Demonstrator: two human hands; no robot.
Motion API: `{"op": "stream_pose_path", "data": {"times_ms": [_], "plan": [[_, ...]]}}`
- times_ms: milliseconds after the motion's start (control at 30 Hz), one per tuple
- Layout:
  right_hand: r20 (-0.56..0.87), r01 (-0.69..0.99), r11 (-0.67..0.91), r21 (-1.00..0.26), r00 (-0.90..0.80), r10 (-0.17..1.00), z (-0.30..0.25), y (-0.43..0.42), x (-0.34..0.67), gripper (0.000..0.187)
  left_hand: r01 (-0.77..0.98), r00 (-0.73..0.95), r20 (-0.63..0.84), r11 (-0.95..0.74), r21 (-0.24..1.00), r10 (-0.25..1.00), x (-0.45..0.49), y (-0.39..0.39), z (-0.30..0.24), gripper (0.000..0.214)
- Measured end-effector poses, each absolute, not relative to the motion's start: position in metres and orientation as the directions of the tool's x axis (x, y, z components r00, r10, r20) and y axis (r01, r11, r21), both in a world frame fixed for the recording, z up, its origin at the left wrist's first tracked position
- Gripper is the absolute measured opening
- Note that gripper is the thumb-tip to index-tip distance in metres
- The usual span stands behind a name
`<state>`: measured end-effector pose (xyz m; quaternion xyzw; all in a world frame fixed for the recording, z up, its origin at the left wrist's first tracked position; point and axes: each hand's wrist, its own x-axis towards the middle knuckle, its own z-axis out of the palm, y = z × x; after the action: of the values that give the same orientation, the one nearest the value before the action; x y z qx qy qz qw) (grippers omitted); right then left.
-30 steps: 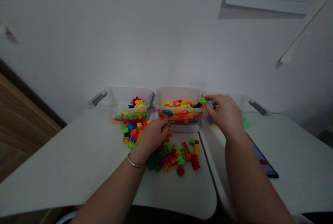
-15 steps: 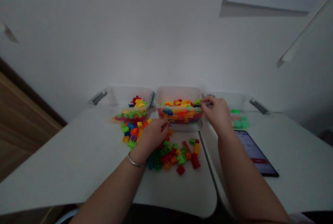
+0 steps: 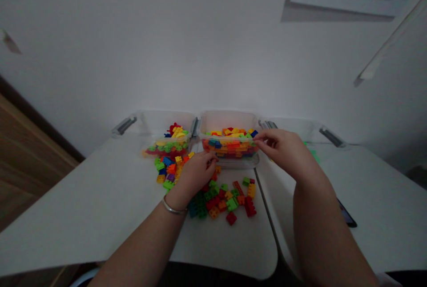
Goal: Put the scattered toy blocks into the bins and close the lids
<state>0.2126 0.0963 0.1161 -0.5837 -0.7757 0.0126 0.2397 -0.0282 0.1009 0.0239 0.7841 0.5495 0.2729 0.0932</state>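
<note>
My left hand (image 3: 197, 172) is over the pile of loose toy building bricks (image 3: 213, 202), just in front of the middle clear bin (image 3: 230, 119). Its fingers are curled together; whatever they hold, if anything, is hidden. At the right end of that bin, my right hand (image 3: 278, 145) has thumb and fingertips close together near the rim, and I cannot make out anything between them. Inside the bin lie many bricks in orange, yellow, red, green and blue. A dark blue brick (image 3: 254, 133) shows by the rim, close to the right fingertips.
To the left, another clear bin (image 3: 150, 120) holds yellow, green and red pieces. A third clear bin (image 3: 300, 125) with green pieces stands at the right, partly behind my right arm. A tablet (image 3: 347, 215) lies under that forearm. A seam (image 3: 267, 209) divides the white tabletops.
My right hand has shifted a little right and down along the bin's end, its forearm now covering most of the tablet. A blue brick shows more clearly at the rim. My left hand stays put.
</note>
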Motion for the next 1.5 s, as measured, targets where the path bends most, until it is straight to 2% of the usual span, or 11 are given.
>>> {"op": "stream_pose_path", "data": {"times_ms": [100,200,300,367,533,733,1033,1333,1400,1500], "plan": [[0.028,0.905,0.352,-0.238,-0.356,0.934,0.114,0.090,0.207,0.018,0.815,0.249,0.315,-0.374,0.442,0.916,-0.028,0.102,0.023,0.022],[-0.246,0.930,0.345,-0.127,-0.367,0.897,0.105,0.094,0.199,0.025,0.820,0.247,0.311,-0.369,0.438,0.918,-0.026,0.102,0.023,0.022],[-0.351,0.961,0.276,-0.003,-0.260,0.900,0.093,0.102,0.191,0.034,0.822,0.246,0.312,-0.368,0.435,0.918,-0.025,0.102,0.023,0.023],[-0.404,0.968,0.250,0.030,-0.217,0.889,0.087,0.107,0.187,0.038,0.818,0.249,0.311,-0.371,0.439,0.917,-0.025,0.102,0.024,0.023],[-0.508,0.967,0.250,-0.039,-0.235,0.829,0.074,0.116,0.184,0.038,0.820,0.242,0.316,-0.368,0.440,0.917,-0.026,0.102,0.023,0.021],[-0.450,0.941,0.334,-0.057,-0.323,0.832,0.070,0.121,0.179,0.034,0.819,0.239,0.321,-0.368,0.441,0.917,-0.025,0.102,0.023,0.021],[-0.287,0.862,0.496,-0.100,-0.502,0.816,0.060,0.124,0.170,0.030,0.826,0.249,0.310,-0.368,0.427,0.918,-0.024,0.103,0.023,0.022],[-0.162,0.861,0.498,-0.106,-0.509,0.845,0.059,0.117,0.164,0.028,0.822,0.279,0.300,-0.388,0.417,0.912,-0.024,0.103,0.025,0.022],[-0.096,0.859,0.492,-0.139,-0.506,0.857,0.064,0.114,0.166,0.028,0.821,0.284,0.290,-0.388,0.418,0.914,-0.024,0.103,0.026,0.023],[0.054,0.799,0.530,-0.283,-0.539,0.841,0.077,0.110,0.172,0.026,0.820,0.290,0.288,-0.392,0.417,0.913,-0.024,0.102,0.026,0.023]]}}
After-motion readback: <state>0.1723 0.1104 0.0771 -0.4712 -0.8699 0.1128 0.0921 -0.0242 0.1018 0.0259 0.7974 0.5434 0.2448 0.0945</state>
